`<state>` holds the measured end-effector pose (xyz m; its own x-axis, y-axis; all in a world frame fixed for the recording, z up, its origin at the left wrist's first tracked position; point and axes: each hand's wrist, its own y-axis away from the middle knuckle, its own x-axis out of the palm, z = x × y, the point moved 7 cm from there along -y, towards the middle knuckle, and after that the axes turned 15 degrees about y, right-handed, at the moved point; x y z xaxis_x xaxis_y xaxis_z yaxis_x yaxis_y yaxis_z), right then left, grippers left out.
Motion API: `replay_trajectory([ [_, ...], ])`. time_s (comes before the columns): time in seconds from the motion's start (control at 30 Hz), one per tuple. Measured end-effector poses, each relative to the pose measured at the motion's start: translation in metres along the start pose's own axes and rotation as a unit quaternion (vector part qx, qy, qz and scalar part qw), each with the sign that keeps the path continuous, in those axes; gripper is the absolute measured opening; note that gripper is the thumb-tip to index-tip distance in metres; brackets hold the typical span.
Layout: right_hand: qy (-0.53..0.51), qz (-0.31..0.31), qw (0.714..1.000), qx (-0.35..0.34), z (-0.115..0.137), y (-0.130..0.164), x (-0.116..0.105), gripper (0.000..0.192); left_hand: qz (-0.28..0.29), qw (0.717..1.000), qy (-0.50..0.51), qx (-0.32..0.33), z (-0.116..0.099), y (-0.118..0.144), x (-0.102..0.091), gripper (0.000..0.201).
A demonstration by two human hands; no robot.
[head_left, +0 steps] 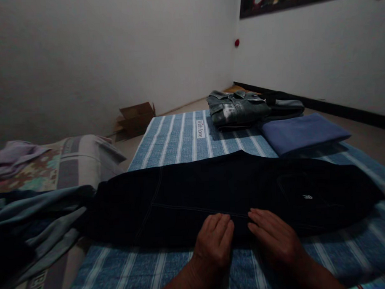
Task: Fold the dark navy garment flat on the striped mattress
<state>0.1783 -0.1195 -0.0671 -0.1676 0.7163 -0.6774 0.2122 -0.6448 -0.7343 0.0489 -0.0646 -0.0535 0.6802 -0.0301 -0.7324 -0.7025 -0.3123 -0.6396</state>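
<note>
both hands are lying flat, palms down, on the near edge of the dark jeans. left hand and right hand are sitting side by side, fingers together and stretched out, pressing rather than gripping; nothing is being held in either.

the jeans are lying folded lengthwise across the striped sheet, waist end to the right, legs running left toward a heap of clothes.

risks, as judged from here:
- the left end is touching the heap; it is likely snagging there if the cloth is being pulled or folded over.
- the fabric looks thick and dark in dim light, so seams are hard to read and a fold is likely going crooked.
- pressing only at the middle is leaving both ends free to slip.

surface and room: the sheet is covering a low bed or mattress. a folded denim jacket and a folded blue cloth are sitting at the far right, well apart from the hands. a cardboard box is standing against the white wall. a pillow is lying at left.
</note>
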Motion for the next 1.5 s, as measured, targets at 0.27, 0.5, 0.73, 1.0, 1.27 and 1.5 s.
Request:
replay_trajectory([
  [0.27, 0.001, 0.010, 1.000, -0.020, 0.001, 0.002, -0.001, 0.028, -0.004, 1.000, 0.010, 0.013, -0.002, -0.001, -0.003, 0.029],
  [0.5, 0.001, 0.007, 1.000, -0.022, 0.002, 0.003, -0.001, 0.026, -0.034, 0.999, 0.040, -0.002, 0.000, 0.005, -0.002, 0.023],
  [0.73, -0.010, 0.019, 1.000, -0.006, 0.003, 0.011, 0.003, 0.027, -0.010, 0.999, 0.038, -0.006, 0.000, 0.008, 0.001, 0.024],
  [1.0, -0.019, 0.030, 0.999, -0.035, 0.013, -0.007, 0.002, 0.026, 0.004, 0.998, 0.066, -0.013, -0.001, 0.005, 0.000, 0.022],
  [1.27, -0.037, 0.021, 0.997, -0.060, 0.014, 0.002, 0.006, 0.029, 0.007, 0.995, 0.096, -0.020, -0.004, 0.007, 0.002, 0.021],
  [1.5, -0.043, 0.020, 0.996, -0.075, 0.014, 0.009, 0.009, 0.025, 0.035, 0.990, 0.123, -0.058, 0.003, -0.003, -0.014, 0.010],
])
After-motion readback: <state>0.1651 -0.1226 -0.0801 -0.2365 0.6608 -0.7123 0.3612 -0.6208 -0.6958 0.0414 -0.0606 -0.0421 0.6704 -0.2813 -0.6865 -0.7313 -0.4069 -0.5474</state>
